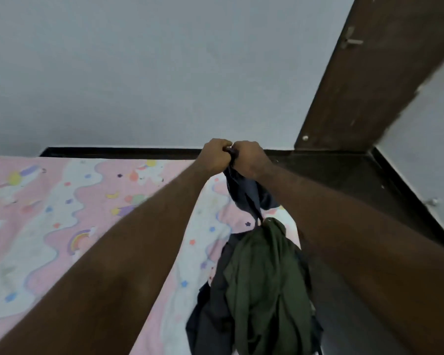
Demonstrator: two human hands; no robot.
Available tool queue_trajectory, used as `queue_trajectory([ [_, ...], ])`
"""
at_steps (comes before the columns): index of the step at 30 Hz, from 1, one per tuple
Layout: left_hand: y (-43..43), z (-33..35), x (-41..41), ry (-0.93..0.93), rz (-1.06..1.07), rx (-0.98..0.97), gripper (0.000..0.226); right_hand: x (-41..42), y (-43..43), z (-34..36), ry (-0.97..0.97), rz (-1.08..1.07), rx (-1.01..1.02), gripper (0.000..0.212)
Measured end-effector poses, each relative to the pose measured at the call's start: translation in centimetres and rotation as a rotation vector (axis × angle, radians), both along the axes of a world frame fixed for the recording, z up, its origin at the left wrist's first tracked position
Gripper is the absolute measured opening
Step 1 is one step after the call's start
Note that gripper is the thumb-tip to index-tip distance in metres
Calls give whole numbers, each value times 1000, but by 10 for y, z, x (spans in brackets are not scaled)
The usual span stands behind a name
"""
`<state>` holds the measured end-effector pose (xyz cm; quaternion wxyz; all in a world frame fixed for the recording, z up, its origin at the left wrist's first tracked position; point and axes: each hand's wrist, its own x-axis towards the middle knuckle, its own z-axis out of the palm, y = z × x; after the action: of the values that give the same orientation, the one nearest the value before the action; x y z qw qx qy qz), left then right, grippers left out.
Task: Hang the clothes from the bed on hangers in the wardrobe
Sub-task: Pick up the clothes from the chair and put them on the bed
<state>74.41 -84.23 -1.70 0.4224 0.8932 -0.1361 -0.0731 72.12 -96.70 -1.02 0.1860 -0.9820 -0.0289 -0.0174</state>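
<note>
Bare forearms (128, 247), bare left hand (215, 157), right hand (250, 160)

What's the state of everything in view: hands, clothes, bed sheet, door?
left hand: grips navy garment's top.
right hand: grips same spot, beside left hand.
navy garment: lifted, hanging bunched.
green garment: crumpled, below the navy one.
bed sheet: spread flat.
door: open or shut, cannot tell.

It was a bedroom in a home. A bed (49, 226) spread in pink unicorn-and-rainbow print lay against a plain pale wall (139, 73), with a dark wooden door (369, 80) and its latch (350, 41) nearby.
</note>
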Motion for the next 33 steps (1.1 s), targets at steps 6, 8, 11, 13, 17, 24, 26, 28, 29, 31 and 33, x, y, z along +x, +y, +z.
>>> queue_trajectory([
  [6, -31, -47, -36, 48, -242, 328, 65, -3, -51, -82, 253, -108, 11, 37],
  [8, -23, -64, -38, 74, -223, 431, 51, -7, -45, -98, 297, -75, -13, 39],
  [11, -2, -81, -46, 68, -200, 504, 52, -13, -22, -114, 299, 24, -38, 39],
  [13, 17, -86, -53, 85, -161, 539, 55, -14, 2, -124, 293, 106, -51, 39],
  [17, 67, -93, -75, 133, -32, 575, 56, -20, 57, -138, 259, 280, -64, 40],
  [24, 173, -100, -156, 236, 228, 618, 53, -62, 166, -142, 234, 588, -70, 40],
  [26, 201, -97, -190, 262, 322, 621, 48, -82, 200, -140, 225, 685, -85, 40],
  [28, 228, -94, -230, 281, 415, 628, 47, -108, 235, -137, 208, 785, -140, 37],
  [29, 239, -93, -249, 297, 454, 636, 49, -122, 249, -135, 194, 824, -167, 37],
  [31, 263, -90, -302, 346, 548, 660, 50, -164, 282, -129, 157, 928, -215, 39],
  [33, 280, -86, -355, 368, 635, 664, 49, -209, 308, -123, 131, 1023, -245, 40],
])
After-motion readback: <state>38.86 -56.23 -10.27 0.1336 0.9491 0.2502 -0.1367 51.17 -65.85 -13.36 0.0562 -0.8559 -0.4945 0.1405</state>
